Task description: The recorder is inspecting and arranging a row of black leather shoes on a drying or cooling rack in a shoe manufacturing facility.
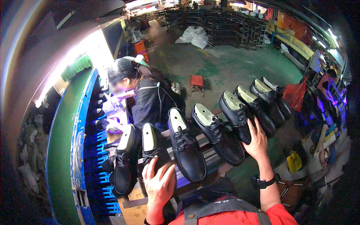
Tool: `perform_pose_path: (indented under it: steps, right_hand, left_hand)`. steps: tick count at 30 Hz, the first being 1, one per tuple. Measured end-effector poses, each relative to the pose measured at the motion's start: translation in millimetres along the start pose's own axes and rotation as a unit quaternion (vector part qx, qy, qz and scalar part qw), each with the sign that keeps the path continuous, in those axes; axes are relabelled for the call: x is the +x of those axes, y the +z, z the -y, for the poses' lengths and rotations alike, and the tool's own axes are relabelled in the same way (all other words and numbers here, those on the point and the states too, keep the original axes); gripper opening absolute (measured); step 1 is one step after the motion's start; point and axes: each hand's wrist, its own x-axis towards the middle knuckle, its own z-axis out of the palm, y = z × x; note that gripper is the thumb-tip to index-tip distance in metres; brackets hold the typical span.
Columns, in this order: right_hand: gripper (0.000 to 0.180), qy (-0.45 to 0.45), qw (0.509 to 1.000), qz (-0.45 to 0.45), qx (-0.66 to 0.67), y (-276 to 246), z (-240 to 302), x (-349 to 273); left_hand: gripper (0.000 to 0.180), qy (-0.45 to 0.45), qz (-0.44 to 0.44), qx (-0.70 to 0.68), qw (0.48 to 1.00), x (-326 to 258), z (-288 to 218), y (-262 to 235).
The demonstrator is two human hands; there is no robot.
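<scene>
Head view's got me looking down a row of black lace-up shoes on pale lasts, lined up on a slatted rack (210, 157). My left hand (159, 183) is spread flat over the toe of the second shoe (154, 152); my right hand (257, 140) cups the toe of the fifth shoe (237, 114), fingers wrapped loosely. Smooth, matte leather — probably a bit slick, and stiff with the last inside, so fairly hefty. I'd grab at toe or heel. A co-worker (150, 93) bends over the blue conveyor (84, 123).

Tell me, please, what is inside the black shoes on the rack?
Each black shoe holds a pale last filling its opening. The toe interiors are hidden by the uppers, and the left hand covers one toe.
</scene>
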Motion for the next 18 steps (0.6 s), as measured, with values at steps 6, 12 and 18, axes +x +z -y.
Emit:
perform_pose_path:
  steps: [6, 12, 18]
  right_hand:
    - [0.115, 0.005, 1.000, 0.003, -0.001, -0.7, 1.7, 0.0]
    - [0.115, 0.005, 1.000, 0.008, -0.002, -4.1, 2.8, 0.4]
    - [0.114, 0.001, 1.000, 0.004, -0.003, -1.8, 1.0, 1.1]
  left_hand:
    - [0.029, -0.001, -0.004, 0.004, 1.000, -0.8, 0.6, 0.8]
    - [0.028, 0.006, -0.012, 0.022, 1.000, 0.4, 1.1, 2.6]
    - [0.028, 0.004, -0.006, 0.025, 1.000, 0.2, 1.3, 3.0]
